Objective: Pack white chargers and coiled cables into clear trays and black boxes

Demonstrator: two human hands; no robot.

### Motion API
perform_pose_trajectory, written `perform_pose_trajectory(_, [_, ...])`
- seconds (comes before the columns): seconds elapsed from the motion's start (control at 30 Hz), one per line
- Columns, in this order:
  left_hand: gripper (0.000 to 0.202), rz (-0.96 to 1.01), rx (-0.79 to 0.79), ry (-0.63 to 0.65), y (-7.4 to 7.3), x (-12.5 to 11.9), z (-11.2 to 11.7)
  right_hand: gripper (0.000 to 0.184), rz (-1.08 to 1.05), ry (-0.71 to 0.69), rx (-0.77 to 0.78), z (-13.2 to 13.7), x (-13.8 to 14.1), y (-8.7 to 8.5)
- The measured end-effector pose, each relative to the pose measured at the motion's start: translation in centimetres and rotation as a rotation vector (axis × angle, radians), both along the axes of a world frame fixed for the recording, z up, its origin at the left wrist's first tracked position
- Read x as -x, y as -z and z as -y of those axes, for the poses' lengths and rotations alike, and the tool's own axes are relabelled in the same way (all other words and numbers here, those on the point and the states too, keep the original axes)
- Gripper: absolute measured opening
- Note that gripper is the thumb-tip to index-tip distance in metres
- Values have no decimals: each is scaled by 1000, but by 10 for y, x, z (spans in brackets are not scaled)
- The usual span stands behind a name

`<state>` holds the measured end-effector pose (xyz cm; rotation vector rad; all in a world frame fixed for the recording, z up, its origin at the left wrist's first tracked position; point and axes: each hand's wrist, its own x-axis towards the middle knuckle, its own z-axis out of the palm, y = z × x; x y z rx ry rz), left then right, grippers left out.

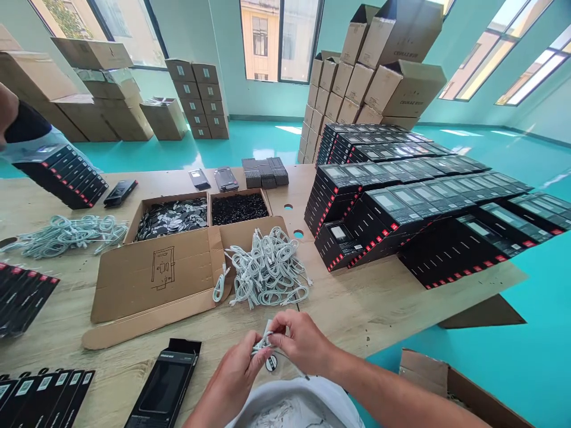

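Near the table's front edge, my left hand [238,365] grips a white coiled cable [263,343] between thumb and fingers. Pinched on the same cable is my right hand [300,337], close beside the left. A round black-and-white sticker [271,362] shows just below the fingers. Beyond my hands lies a tangled heap of white cables [272,267], with one single coiled cable [219,284] to its left on cardboard. An open-ended black box [163,386] with a window lies left of my left hand.
A white bag [303,404] is below my hands. Black boxes [401,202] stand stacked at right. Two compartments of a cardboard box [129,229] hold black-and-silver discs and small black parts. Another person's arm [27,125] is at far left beside black boxes [66,178].
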<state>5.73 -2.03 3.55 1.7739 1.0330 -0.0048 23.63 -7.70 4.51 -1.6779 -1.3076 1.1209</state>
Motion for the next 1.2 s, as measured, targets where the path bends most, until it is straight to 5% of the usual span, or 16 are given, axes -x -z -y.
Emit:
perform_pose_trajectory(0.27, [31, 122, 63, 56, -3, 4, 8, 17, -22, 45, 59, 7, 2, -6])
perform_pose_trajectory(0.4, [32, 263, 93, -32, -4, 1, 10, 31, -179, 87, 74, 4, 0, -2])
perform_pose_trajectory(0.57, [51, 338, 441, -177, -1, 1, 8, 25, -272, -3, 50, 1, -8, -5])
perform_pose_trajectory(0.77, [45, 393, 711, -212, -10, 4, 6, 24, -105, -114, -98, -2, -19, -7])
perform_pose_trajectory(0.87, [46, 399, 727, -210, -17, 2, 6, 17, -57, -69, -158, -3, -17, -3])
perform_pose_trajectory(1.07, [51, 345, 638, -239, -22, -1, 9, 17, -300, -47, -6, -6, -18, 0])
perform_pose_trajectory(1.2, [60, 354, 623, -192, -19, 1, 8, 15, -123, -89, -95, -8, -20, -6])
